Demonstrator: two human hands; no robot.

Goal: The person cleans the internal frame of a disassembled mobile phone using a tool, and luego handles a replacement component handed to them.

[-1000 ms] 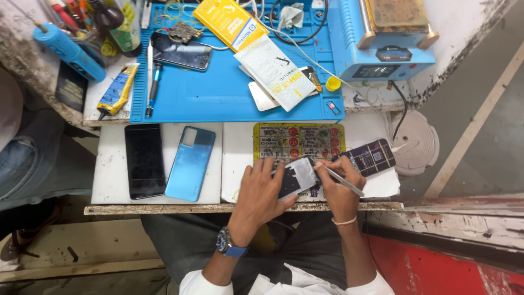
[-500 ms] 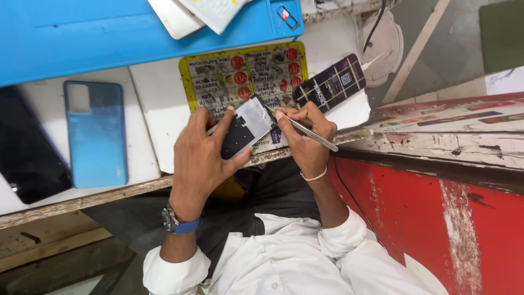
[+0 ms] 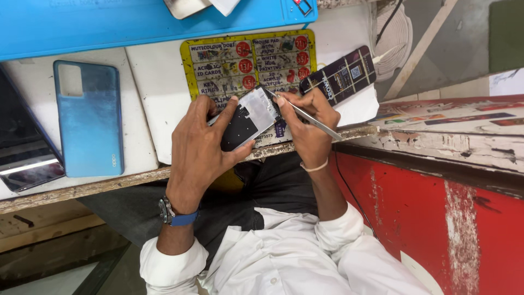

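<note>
My left hand is wrapped around an opened phone, fingers curled along its near edge and thumb pressed on its lower side, holding it just above the front edge of the white bench in the middle of the frame. My right hand pinches a thin metal tool, its tip touching the phone's upper right corner. Under the phone lies a yellow printed card; a dark patterned box sits just to its right. A blue phone back cover lies at the left, beside a black phone. A blue mat fills the upper left.
</note>
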